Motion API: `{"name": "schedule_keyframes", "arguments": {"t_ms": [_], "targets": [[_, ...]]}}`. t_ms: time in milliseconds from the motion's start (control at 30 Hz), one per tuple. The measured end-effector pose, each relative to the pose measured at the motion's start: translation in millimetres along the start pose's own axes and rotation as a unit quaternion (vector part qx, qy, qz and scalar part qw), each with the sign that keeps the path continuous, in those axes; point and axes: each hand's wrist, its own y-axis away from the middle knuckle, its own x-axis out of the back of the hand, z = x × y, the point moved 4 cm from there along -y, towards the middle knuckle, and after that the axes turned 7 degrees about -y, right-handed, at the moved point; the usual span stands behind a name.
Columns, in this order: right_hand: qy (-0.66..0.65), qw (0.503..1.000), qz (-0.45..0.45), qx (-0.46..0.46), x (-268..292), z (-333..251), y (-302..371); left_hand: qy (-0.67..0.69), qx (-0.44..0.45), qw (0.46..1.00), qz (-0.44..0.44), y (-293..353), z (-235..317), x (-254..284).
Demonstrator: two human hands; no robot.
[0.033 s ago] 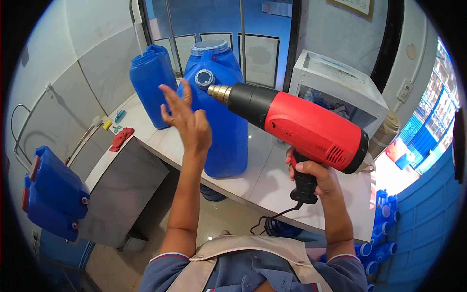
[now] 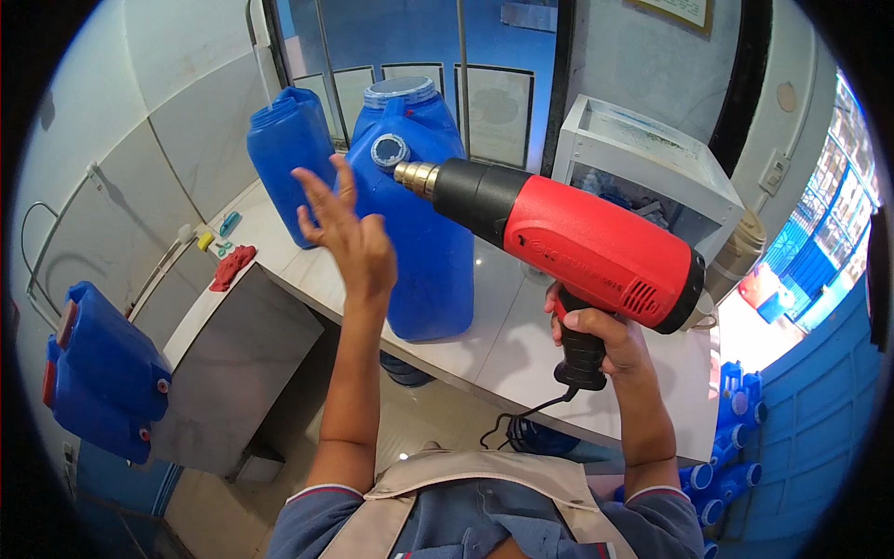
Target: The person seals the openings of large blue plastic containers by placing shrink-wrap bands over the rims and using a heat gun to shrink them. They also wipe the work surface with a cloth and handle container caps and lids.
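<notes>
A red and black heat gun (image 2: 601,244) with a metal nozzle is gripped by its handle in my right hand (image 2: 610,340). Its nozzle points left at the small capped spout of a tall blue water jug (image 2: 424,252), and seems close to it. The spout wears a clear, whitish wrap over a dark cap, and the jug's wide top lid looks wrapped too. My left hand (image 2: 352,244) is raised in front of the jug's left side, fingers spread, holding nothing. Whether it touches the jug I cannot tell.
A second blue jug (image 2: 291,163), uncapped, stands behind left on the white counter (image 2: 503,349). A red cloth (image 2: 233,267) lies near small tools at left. A white cabinet (image 2: 652,154) stands back right. More blue jugs (image 2: 107,373) are at far left. The gun's black cord (image 2: 521,416) hangs over the counter's front.
My left hand has shifted slightly left, with its fingers still spread. The heat gun and the jugs look almost the same.
</notes>
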Motion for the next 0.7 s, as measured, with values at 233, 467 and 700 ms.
{"name": "schedule_keyframes", "arguments": {"t_ms": [233, 467, 700], "targets": [[0.007, 0.998, 0.034, 0.046, 16.1, -25.6, -10.0, 0.158, -0.057, 0.986, 0.021, -12.5, 5.6, 17.7], [0.325, 0.911, 0.209, 0.142, 100.8, -138.0, -51.9, -0.092, -0.201, 0.971, -0.091, -31.9, 9.1, -26.5], [0.738, 0.635, 0.219, 0.066, 174.2, -198.7, -147.3, -0.172, -0.257, 0.95, -0.045, -32.2, 26.3, -15.9]]}}
